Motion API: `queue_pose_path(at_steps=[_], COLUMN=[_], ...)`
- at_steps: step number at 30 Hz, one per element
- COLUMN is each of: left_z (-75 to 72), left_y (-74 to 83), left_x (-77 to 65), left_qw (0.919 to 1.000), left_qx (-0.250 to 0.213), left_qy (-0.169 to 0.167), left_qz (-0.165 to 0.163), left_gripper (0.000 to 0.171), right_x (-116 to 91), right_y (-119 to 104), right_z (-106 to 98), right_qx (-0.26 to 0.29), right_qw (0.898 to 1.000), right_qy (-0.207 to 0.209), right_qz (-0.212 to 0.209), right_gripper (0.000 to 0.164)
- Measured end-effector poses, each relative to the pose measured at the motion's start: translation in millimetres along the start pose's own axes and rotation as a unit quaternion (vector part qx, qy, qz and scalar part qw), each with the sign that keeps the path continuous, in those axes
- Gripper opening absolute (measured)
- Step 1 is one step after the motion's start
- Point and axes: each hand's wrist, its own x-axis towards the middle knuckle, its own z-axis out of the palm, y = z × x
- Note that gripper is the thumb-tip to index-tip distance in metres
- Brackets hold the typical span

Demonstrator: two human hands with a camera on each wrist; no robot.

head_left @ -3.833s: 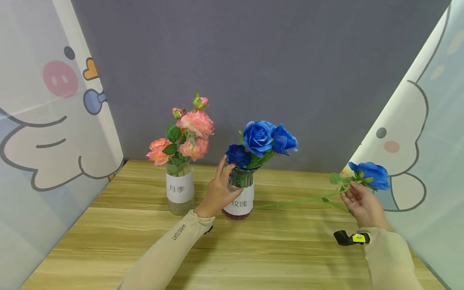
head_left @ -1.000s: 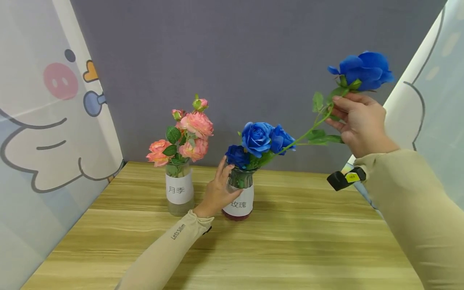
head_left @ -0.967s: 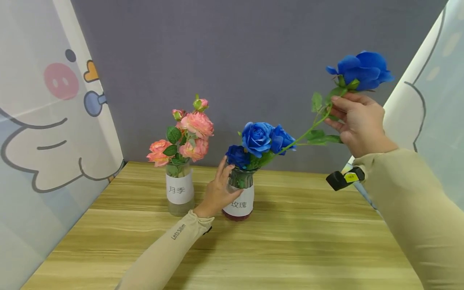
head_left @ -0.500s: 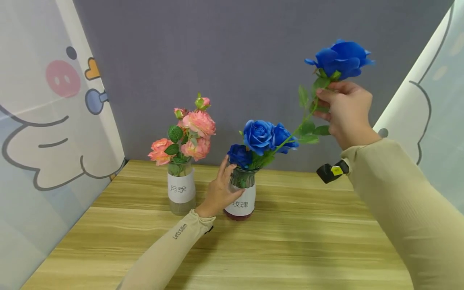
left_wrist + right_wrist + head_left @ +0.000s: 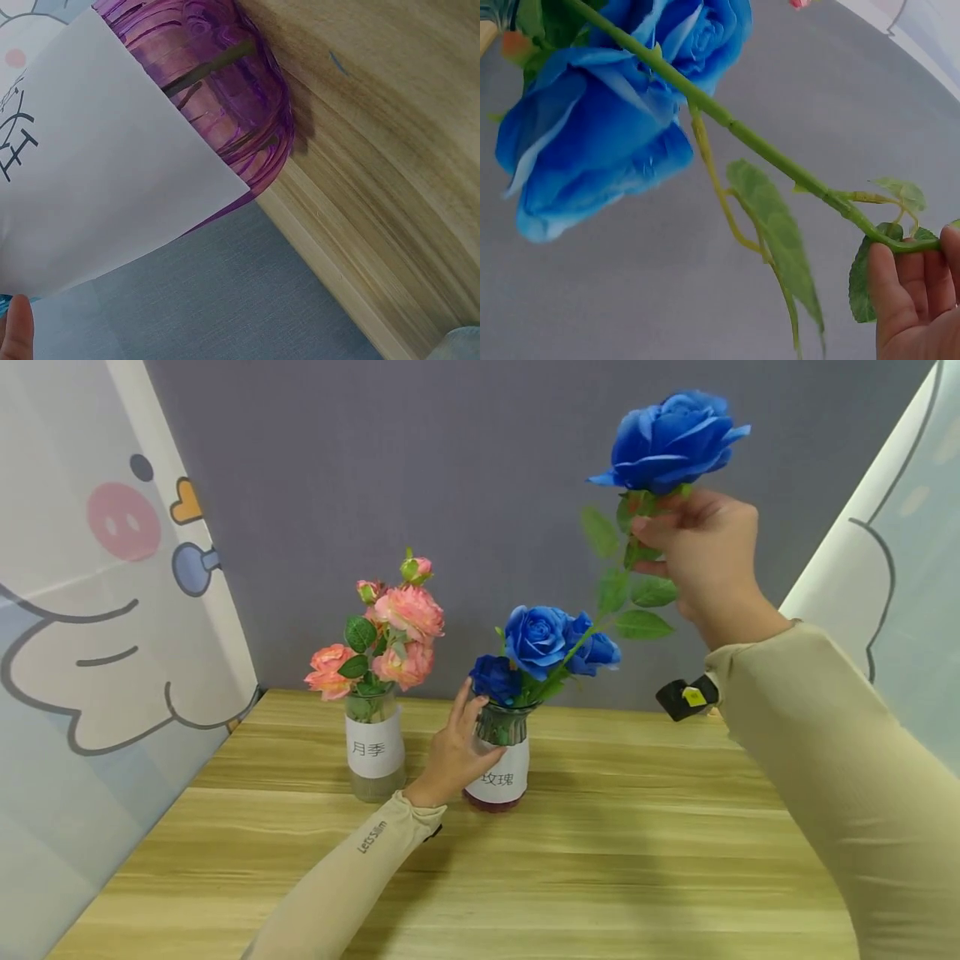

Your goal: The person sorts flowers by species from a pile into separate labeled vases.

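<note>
My right hand (image 5: 708, 556) pinches a blue rose (image 5: 671, 443) by its green stem, just below the bloom. In the right wrist view that stem (image 5: 772, 157) slants past other blue roses (image 5: 600, 135) toward the vase. Its lower end is hidden among the flowers at the mouth of a glass vase (image 5: 502, 727) with a white label. Several blue roses (image 5: 536, 639) stand in this vase. Round its left side, my left hand (image 5: 453, 752) holds it with fingers and thumb. The left wrist view shows the vase's purple base (image 5: 217, 82), with stems inside, standing on the wooden table.
A second clear glass vase (image 5: 375, 785) with a white label and several pink flowers (image 5: 408, 614) stands to the left. A grey panel (image 5: 480, 485) rises behind the wooden table (image 5: 570, 877). Cartoon-printed curtains (image 5: 67, 652) hang at both sides.
My right hand first raised the rose from low at the right, and its stem now reaches the vase. Lately it moved left and higher, turning the rose more upright. My left hand stayed at the vase.
</note>
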Motion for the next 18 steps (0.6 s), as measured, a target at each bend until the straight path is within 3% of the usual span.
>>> queue_pose_path(at_steps=[8,13,18], left_z=[1.3,2.5,1.8], left_y=[0.8,-0.3,-0.4], left_x=[-0.9,-1.7,-1.3], left_qw=[1.0,1.0,0.9999], left_qx=[-0.003,-0.002,0.004], left_qy=[0.002,0.0,-0.003], left_qz=[-0.007,-0.008,-0.012], left_gripper=[0.081,0.081,0.081], right_x=[-5.4,-8.0,-9.9], right_y=[11.5,22.0,30.4], right_z=[14.2,19.5,26.6], right_qx=[-0.071,-0.068,-0.078], right_qw=[0.996,0.996,0.995], right_qy=[-0.039,-0.047,-0.057], right_qz=[-0.037,-0.032,-0.026], right_gripper=[0.017,0.02,0.009])
